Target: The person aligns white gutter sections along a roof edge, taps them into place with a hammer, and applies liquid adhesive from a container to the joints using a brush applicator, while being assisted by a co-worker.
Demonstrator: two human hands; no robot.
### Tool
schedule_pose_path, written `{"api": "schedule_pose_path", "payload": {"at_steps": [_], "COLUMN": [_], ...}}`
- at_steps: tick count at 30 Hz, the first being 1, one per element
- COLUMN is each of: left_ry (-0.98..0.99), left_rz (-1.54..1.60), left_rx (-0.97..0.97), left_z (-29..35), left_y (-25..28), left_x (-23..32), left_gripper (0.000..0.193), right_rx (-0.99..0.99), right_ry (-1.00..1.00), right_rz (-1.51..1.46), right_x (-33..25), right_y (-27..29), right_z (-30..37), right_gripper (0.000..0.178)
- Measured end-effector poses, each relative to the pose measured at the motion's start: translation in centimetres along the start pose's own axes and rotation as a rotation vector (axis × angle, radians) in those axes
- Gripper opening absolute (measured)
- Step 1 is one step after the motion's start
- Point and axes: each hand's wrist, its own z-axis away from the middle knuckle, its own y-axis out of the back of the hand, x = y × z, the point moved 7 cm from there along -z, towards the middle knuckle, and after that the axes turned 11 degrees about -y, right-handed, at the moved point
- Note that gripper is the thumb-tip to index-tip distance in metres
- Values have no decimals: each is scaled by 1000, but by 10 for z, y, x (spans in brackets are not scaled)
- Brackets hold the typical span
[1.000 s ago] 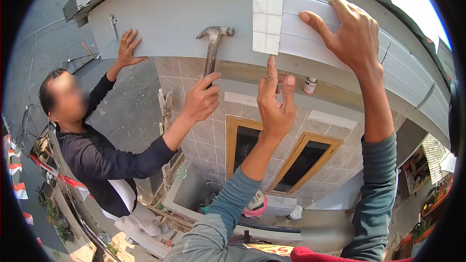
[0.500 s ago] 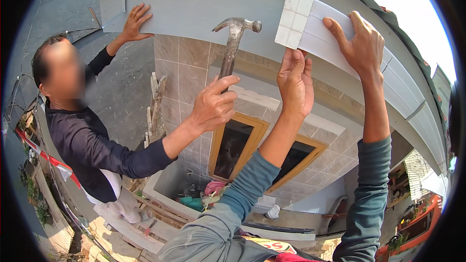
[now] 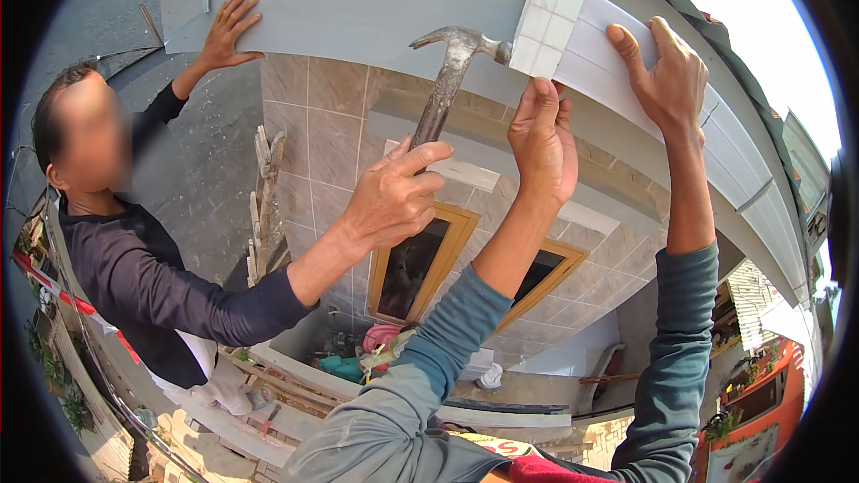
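Observation:
A white panel point(image 3: 604, 29) with lengthwise grooves lies along the grey fascia board point(image 3: 358, 4). At its left end is a white block point(image 3: 548, 22) marked in squares. From below, my left hand point(image 3: 546, 143) pinches the block's lower edge, thumb in front; its other fingertips are partly hidden. Against the panel's face rests my right hand point(image 3: 667, 76), thumb spread from the fingers, some of them hidden. A co-worker's hand point(image 3: 394, 197) grips a claw hammer point(image 3: 445, 80), whose striking face meets or nearly meets the block's left side.
At left stands the co-worker point(image 3: 170, 277), other hand point(image 3: 228, 31) spread on the fascia board. Below are a tiled wall point(image 3: 322, 125), wood-framed windows point(image 3: 420, 259) and a ledge point(image 3: 519, 416). Dark roofing point(image 3: 707, 22) overhangs the board.
The co-worker's hammer has moved right to the block's left side. The block looks slightly tilted now, showing more of its left edge. My hands keep their holds, and the whole view has shifted a little.

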Motion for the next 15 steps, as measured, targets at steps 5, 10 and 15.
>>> {"api": "schedule_pose_path", "payload": {"at_steps": [5,10,15], "left_ry": [-6,10,8], "left_rz": [0,3,-31], "left_rx": [41,47,81], "left_z": [0,-2,-1], "left_y": [-1,1,1], "left_x": [0,-5,-3], "left_gripper": [16,19,21], "right_rx": [-21,-21,-19], "right_ry": [-11,-19,-15], "right_rz": [2,12,12], "right_x": [2,2,2], "right_y": [-1,0,-2], "right_z": [0,0,1], "right_gripper": [65,65,65]}}
